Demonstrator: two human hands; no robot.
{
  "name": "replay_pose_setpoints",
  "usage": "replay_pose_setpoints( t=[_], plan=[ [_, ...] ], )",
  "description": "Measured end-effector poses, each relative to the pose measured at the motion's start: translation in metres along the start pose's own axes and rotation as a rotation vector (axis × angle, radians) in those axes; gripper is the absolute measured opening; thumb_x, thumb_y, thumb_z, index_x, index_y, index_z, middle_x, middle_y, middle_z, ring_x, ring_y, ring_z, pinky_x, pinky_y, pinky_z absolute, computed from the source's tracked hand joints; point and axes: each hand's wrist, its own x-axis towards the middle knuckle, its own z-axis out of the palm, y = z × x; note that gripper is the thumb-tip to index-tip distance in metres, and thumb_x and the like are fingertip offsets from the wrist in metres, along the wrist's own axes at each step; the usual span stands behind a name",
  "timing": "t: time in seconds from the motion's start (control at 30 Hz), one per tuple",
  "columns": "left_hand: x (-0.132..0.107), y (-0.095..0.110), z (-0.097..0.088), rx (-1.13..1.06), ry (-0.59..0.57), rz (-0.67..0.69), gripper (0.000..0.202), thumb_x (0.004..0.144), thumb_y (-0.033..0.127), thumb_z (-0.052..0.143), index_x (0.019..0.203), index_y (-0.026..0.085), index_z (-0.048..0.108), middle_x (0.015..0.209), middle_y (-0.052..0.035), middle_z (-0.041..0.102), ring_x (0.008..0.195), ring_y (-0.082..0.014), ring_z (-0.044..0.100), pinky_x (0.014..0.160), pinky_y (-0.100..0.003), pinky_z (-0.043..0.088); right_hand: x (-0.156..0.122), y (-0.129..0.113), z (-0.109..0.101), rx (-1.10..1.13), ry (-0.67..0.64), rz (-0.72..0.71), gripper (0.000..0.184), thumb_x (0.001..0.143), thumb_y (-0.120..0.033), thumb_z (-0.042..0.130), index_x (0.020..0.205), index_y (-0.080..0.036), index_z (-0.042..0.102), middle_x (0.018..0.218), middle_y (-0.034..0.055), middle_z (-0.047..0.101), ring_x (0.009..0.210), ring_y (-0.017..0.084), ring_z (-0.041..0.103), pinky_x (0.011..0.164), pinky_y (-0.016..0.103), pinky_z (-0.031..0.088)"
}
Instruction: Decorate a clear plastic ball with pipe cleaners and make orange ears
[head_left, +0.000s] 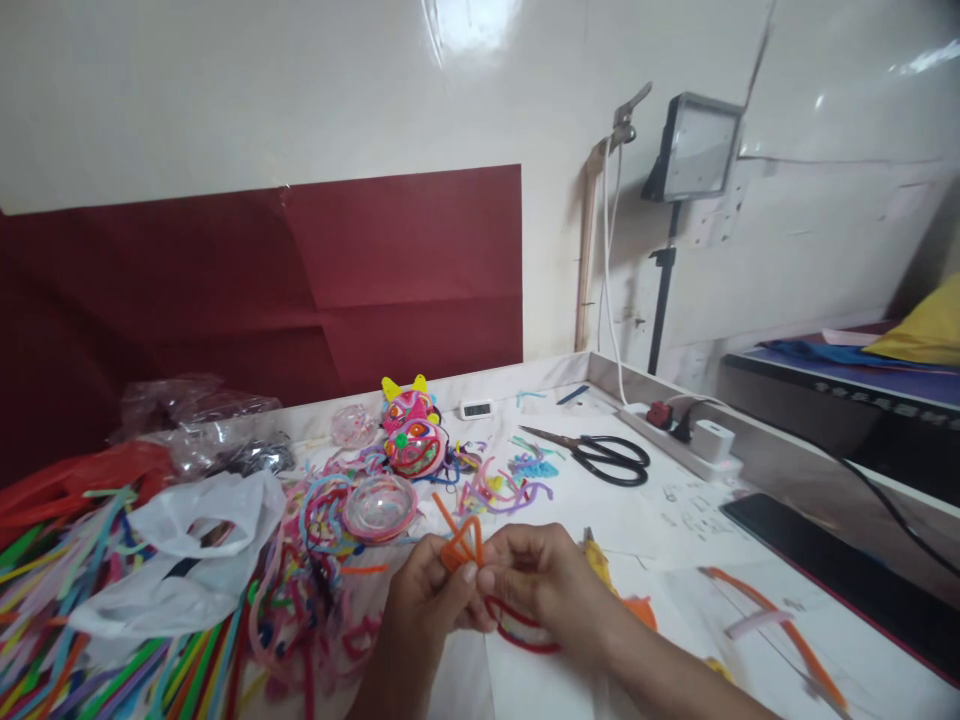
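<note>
Both of my hands meet low in the middle of the view, pinching a bent orange pipe cleaner (461, 540). My left hand (427, 595) grips its lower part with closed fingers. Fingers of my right hand (536, 580) are closed on its right side. Under my hands a red pipe cleaner loop (521, 640) lies on the white table (675, 520). A clear plastic dome (380, 507) with a pink rim sits just behind my left hand.
Heaps of coloured pipe cleaners (90, 620), a white plastic bag (187, 550) and clear bags cover the left. Two pink mask-like figures (412, 435) stand behind. Black scissors (607, 455), a power strip (690, 435), a dark phone (825, 570) and a loose orange pipe cleaner (780, 620) lie right.
</note>
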Motion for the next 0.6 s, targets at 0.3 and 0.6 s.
replay_pose_setpoints(
  t=[0.3,0.6],
  plan=[
    [-0.0004,-0.0004,-0.0057,-0.021,-0.108,-0.051,0.037,0.061,0.045,0.078,0.07,0.017,0.056,0.046,0.0023,0.064,0.041,-0.0112,0.059,0.048,-0.025,0.053,0.0038,0.0061,-0.002,0.219,-0.106,0.014,0.033,0.066,-0.043,0.076,0.066,-0.013,0.062,0.053,-0.0002,0.062,0.051,0.014,0.06,0.057,0.029,0.046],
    [-0.0017,-0.0005,-0.0035,-0.114,-0.207,-0.081,0.034,0.065,0.041,0.077,0.075,0.018,0.054,0.05,0.0032,0.063,0.045,-0.0114,0.059,0.053,-0.027,0.053,0.0027,-0.0032,-0.0012,0.116,-0.104,0.065,0.026,0.068,-0.036,0.071,0.067,-0.013,0.059,0.055,0.0023,0.065,0.047,0.011,0.056,0.052,0.024,0.043]
  ],
)
